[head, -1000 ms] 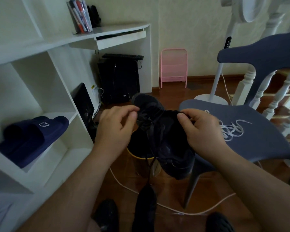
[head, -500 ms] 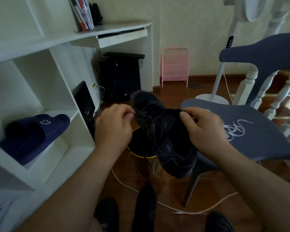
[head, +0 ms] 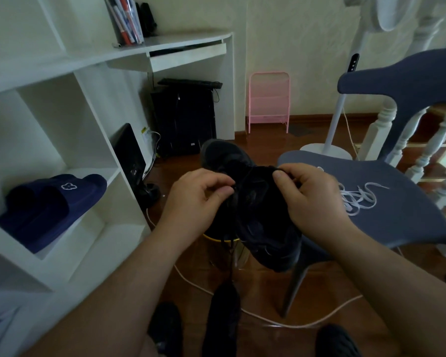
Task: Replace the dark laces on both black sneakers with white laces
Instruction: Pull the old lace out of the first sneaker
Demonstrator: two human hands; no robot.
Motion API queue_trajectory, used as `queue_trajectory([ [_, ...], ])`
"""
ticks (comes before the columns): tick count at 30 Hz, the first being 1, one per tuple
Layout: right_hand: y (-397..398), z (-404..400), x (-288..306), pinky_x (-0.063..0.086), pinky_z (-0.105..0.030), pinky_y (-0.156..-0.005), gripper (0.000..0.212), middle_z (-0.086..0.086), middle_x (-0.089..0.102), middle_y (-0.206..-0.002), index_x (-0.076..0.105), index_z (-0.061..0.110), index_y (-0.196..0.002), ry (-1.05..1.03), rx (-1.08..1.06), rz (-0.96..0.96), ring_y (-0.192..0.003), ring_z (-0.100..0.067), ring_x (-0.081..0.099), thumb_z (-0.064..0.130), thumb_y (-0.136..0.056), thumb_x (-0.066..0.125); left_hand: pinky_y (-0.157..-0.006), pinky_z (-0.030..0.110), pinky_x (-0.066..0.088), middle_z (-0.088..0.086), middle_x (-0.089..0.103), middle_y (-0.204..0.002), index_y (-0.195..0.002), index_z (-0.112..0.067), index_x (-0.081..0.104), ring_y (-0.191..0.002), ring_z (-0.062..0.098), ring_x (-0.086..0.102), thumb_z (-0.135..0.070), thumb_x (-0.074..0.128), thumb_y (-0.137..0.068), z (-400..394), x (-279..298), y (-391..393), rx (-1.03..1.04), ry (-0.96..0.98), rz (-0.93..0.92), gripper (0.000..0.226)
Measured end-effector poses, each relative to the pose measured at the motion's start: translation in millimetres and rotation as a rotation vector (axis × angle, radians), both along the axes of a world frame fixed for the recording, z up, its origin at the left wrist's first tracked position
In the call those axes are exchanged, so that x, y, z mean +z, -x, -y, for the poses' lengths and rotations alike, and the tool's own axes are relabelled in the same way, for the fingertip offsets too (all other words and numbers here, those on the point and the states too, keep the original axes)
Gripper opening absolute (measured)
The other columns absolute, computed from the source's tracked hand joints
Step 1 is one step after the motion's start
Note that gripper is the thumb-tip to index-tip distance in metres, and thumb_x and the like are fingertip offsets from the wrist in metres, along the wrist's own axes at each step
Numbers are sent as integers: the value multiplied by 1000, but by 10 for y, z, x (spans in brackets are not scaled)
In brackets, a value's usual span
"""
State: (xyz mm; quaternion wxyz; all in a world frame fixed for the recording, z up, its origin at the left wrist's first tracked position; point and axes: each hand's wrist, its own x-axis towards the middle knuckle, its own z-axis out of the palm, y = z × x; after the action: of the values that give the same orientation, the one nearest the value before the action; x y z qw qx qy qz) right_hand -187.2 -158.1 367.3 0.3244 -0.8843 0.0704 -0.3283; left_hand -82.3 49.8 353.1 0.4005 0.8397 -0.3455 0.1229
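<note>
Two navy slippers (head: pixel 49 204) lie on the shelf. The left hand (head: pixel 196 199) and right hand (head: pixel 309 199) each pinch one black sneaker (head: pixel 255 210) held in mid-air; one bundle of white laces (head: pixel 358 199) lies on the chair (head: pixel 397 202).

There is just one view, from a camera worn on the person's head, looking forward and down. It is a wide-angle lens: straight edges of the white shelf unit (head: pixel 70 155) at the left bow outward, and the room spreads wide at the borders. Both forearms run up from the bottom corners toward the middle, so the left hand (head: pixel 198 199) and right hand (head: pixel 312 199) sit close to the lens, near the centre of the frame, around the black sneaker (head: pixel 258 215). Beyond them the camera faces the far wall and the wooden floor (head: pixel 265 145). The blue chair (head: pixel 402 202) fills the right side, close by.
</note>
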Motion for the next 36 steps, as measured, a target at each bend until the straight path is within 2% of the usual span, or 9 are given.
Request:
queue_trajectory([
  [4,11,0,-18,37,-9,-62,20,13,65,-79,75,20,-96,30,16,0,-80,-2,59,29,-103,58,-93,48,54,-26,62,-97,-93,-48,65,-102,10,61,-27,71,-97,49,-22,-17,35,-7,-49,23],
  [9,7,30,14,41,-11,-62,20,11,66,-78,74,22,-95,-37,-1,4,-80,-2,61,28,-104,57,-80,36,43,-16,55,-100,-101,-36,58,-98,13,55,-20,56,-105,-30,66,-104,298,-15,-49,16],
  [12,21,78,48,51,-29,-61,22,6,69,-74,75,23,-93,-135,-28,14,-74,-8,64,28,-105,57,-81,40,49,-6,59,-110,-102,-34,57,-98,18,58,-24,55,-106,-281,2,-322,446,-99,-182,11],
  [16,40,59,66,43,-13,-55,20,15,67,-76,69,32,-90,-156,-29,1,-76,1,63,28,-105,56,-80,43,56,4,64,-105,-112,-31,54,-91,23,63,-39,59,-105,-415,-125,-407,381,-284,-412,12],
  [20,17,-17,40,37,-17,-55,17,13,62,-75,65,28,-88,-92,-62,-21,-75,-1,60,30,-104,56,-63,33,39,-10,54,-75,-82,-31,55,-68,11,51,-56,50,-106,-134,53,-29,120,80,-375,35],
  [22,2,-59,25,37,-18,-57,18,12,61,-77,64,26,-88,-82,-69,-17,-74,-2,59,31,-104,56,-64,32,41,-12,53,-71,-79,-32,56,-65,7,49,-66,56,-97,-1,84,154,-16,99,-385,39],
  [28,-3,-61,20,37,-21,-60,16,9,61,-81,63,24,-92,-95,-42,30,-75,-5,58,28,-105,54,-63,14,43,-11,63,-86,-93,-34,61,-71,-1,57,-48,76,-90,100,-10,178,126,55,-308,21],
  [32,-30,14,-21,55,-38,-70,19,8,67,-78,66,27,-92,-402,-67,64,-74,-8,63,30,-106,54,-64,23,48,-10,72,-79,-90,-34,75,-73,2,68,-50,71,-94,-21,35,-12,253,110,-257,17],
  [36,-108,-14,-65,63,-54,-83,19,-2,74,-88,71,25,-90,-756,50,-38,-89,-24,74,26,-105,58,-59,9,42,-14,67,-72,-89,-32,74,-70,0,63,-38,70,-99,-23,76,52,249,267,-148,12],
])
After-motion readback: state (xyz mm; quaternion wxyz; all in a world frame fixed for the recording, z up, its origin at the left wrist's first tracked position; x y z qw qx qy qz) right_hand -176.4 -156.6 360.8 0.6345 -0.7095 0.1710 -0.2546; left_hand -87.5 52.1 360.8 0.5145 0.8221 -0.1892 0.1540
